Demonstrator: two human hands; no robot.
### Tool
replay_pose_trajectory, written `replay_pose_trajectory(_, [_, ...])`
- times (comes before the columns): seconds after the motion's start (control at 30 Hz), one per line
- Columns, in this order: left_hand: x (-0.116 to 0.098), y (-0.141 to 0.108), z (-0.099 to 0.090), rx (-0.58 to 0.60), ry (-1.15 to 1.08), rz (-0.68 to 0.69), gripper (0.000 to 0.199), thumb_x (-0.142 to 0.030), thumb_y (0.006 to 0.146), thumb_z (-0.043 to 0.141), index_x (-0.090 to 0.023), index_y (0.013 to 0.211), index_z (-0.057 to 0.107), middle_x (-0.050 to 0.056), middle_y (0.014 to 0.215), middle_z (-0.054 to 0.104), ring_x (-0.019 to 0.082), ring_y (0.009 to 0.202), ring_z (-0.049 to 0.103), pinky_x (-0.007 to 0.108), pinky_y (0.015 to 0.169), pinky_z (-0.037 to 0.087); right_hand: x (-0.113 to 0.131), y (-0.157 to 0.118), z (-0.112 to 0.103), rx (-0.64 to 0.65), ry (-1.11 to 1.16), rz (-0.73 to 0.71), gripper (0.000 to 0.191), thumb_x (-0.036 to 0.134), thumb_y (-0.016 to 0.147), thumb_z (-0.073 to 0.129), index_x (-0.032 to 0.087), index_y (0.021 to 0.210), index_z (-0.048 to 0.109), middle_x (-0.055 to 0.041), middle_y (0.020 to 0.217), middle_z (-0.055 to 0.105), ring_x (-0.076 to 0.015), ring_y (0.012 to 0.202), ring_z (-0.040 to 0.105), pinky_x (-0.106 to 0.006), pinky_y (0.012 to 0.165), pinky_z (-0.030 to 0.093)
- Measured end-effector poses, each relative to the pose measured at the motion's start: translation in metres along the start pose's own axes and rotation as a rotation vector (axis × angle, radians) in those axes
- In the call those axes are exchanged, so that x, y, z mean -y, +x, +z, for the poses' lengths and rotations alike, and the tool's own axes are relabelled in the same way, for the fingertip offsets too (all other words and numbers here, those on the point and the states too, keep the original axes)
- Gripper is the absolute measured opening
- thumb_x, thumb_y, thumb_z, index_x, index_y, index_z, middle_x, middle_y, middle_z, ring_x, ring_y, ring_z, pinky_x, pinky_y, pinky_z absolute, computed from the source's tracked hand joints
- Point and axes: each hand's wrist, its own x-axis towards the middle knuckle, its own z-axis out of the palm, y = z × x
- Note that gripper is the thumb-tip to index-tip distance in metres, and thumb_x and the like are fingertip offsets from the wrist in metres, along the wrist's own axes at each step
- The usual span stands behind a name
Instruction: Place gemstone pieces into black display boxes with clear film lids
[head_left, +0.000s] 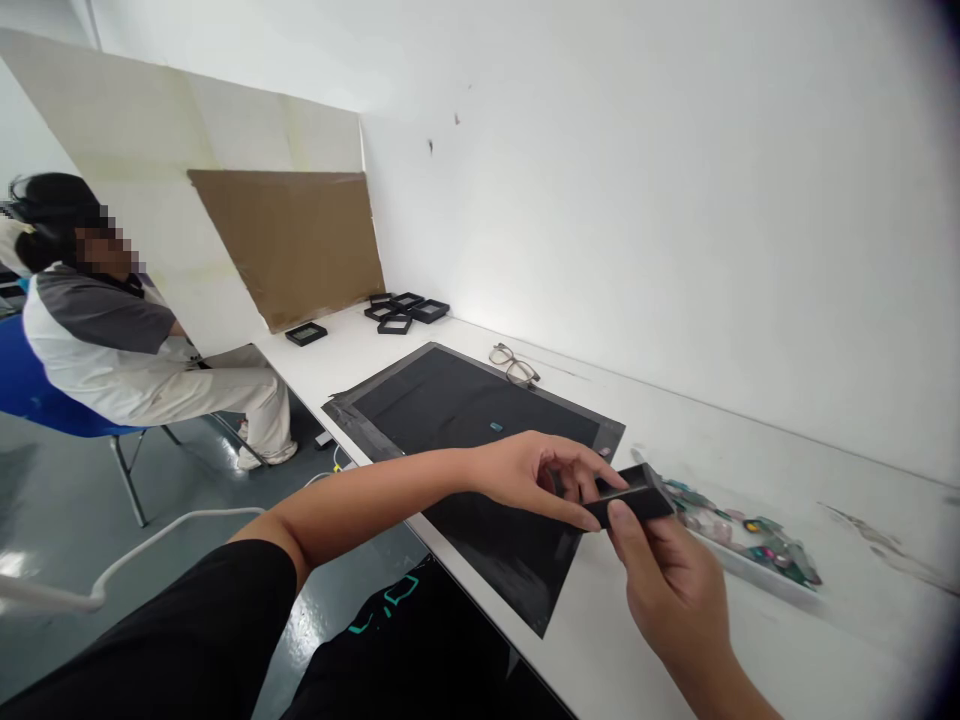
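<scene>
A small black box-like frame (637,496) is held up above the right part of the black mat (465,400). My left hand (544,478) grips its left end, with the thumb below and the fingers at its upper side. Around its right end, my right hand (671,590) is closed, the thumb pressed on the near side. A small teal piece (496,427) lies on the mat beyond my left hand. Just right of the frame is a white tray (795,592) of colourful stones, partly hidden by my right hand.
Eyeglasses (514,366) lie behind the mat on the white table (345,355). Several black frames (405,311) are grouped at the far end, near a brown board (300,245). A seated person (112,330) is at the left, beyond a white partition.
</scene>
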Motion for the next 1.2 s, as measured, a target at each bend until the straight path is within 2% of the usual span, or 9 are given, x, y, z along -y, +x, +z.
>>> replay_pose_trajectory(0.1, [-0.001,0.003,0.0,-0.064,0.24,0.158,0.071,-0.045,0.069,0.088,-0.029,0.135,0.064,0.009,0.117,0.069,0.021,0.106,0.066,0.035,0.099,0.054,-0.001,0.006,-0.003,0.059,0.157,0.077,0.051,0.061,0.091,0.062,0.02,0.061,0.054,0.0015,0.051,0.045,-0.0125,0.05,0.041,-0.027,0.047,0.034])
replay_pose_trajectory(0.2, [-0.006,0.011,0.004,-0.084,0.381,0.302,0.103,-0.052,0.055,0.094,-0.029,0.147,0.054,0.011,0.154,0.05,0.031,0.142,0.049,0.041,0.126,0.032,-0.001,0.014,-0.01,0.202,0.387,0.189,0.055,0.061,0.087,0.068,0.021,0.055,0.047,0.0031,0.046,0.04,-0.0104,0.046,0.037,-0.025,0.043,0.031])
replay_pose_trajectory(0.27, [-0.006,0.018,0.008,-0.023,0.392,0.292,0.126,-0.058,0.053,0.093,-0.022,0.158,0.034,0.012,0.163,0.038,0.032,0.152,0.036,0.042,0.131,0.022,0.0,0.018,-0.015,0.256,0.527,0.282,0.055,0.058,0.085,0.072,0.02,0.054,0.047,0.0036,0.045,0.04,-0.0099,0.044,0.037,-0.025,0.043,0.032])
replay_pose_trajectory(0.37, [0.001,0.027,0.013,0.106,0.277,0.127,0.142,-0.064,0.051,0.091,-0.017,0.163,0.016,0.013,0.153,0.051,0.032,0.146,0.046,0.042,0.127,0.029,-0.001,0.021,-0.019,0.283,0.643,0.351,0.054,0.055,0.083,0.073,0.02,0.051,0.048,0.0023,0.045,0.041,-0.0107,0.045,0.039,-0.026,0.044,0.035])
replay_pose_trajectory(0.47, [0.014,0.029,0.011,0.152,0.176,0.022,0.139,-0.064,0.046,0.092,-0.018,0.16,0.027,0.01,0.146,0.058,0.032,0.139,0.053,0.038,0.122,0.037,-0.005,0.021,-0.02,0.331,0.66,0.377,0.054,0.056,0.083,0.072,0.02,0.049,0.051,0.0002,0.045,0.044,-0.0124,0.047,0.043,-0.027,0.046,0.038])
replay_pose_trajectory(0.6, [0.033,0.026,0.006,0.1,0.173,0.164,0.133,-0.065,0.048,0.091,-0.017,0.158,0.033,0.012,0.151,0.052,0.031,0.142,0.049,0.035,0.124,0.032,-0.014,0.019,-0.018,0.343,0.65,0.476,0.048,0.055,0.082,0.073,0.02,0.055,0.055,0.0001,0.048,0.047,-0.0132,0.049,0.043,-0.028,0.049,0.04])
replay_pose_trajectory(0.7, [0.041,0.024,0.005,0.074,0.249,0.251,0.133,-0.068,0.045,0.091,-0.017,0.156,0.037,0.013,0.144,0.057,0.031,0.136,0.055,0.035,0.123,0.033,-0.024,0.016,-0.018,0.37,0.637,0.566,0.04,0.053,0.075,0.08,0.02,0.062,0.062,0.0011,0.049,0.048,-0.013,0.049,0.043,-0.027,0.048,0.039])
replay_pose_trajectory(0.9, [0.037,0.024,0.003,0.075,0.373,0.279,0.119,-0.071,0.047,0.088,-0.02,0.146,0.047,0.012,0.133,0.064,0.03,0.128,0.061,0.035,0.117,0.042,-0.038,0.013,-0.019,0.431,0.613,0.612,0.035,0.051,0.069,0.083,0.02,0.066,0.068,0.0004,0.054,0.051,-0.0126,0.049,0.043,-0.028,0.049,0.041])
replay_pose_trajectory(1.2, [0.035,0.019,0.011,-0.033,0.367,0.437,0.11,-0.07,0.05,0.088,-0.013,0.138,0.052,0.016,0.132,0.06,0.029,0.127,0.058,0.038,0.119,0.042,-0.009,0.011,-0.013,0.327,0.585,0.525,0.037,0.048,0.075,0.08,0.02,0.057,0.061,0.0016,0.046,0.049,-0.0125,0.046,0.043,-0.028,0.048,0.035])
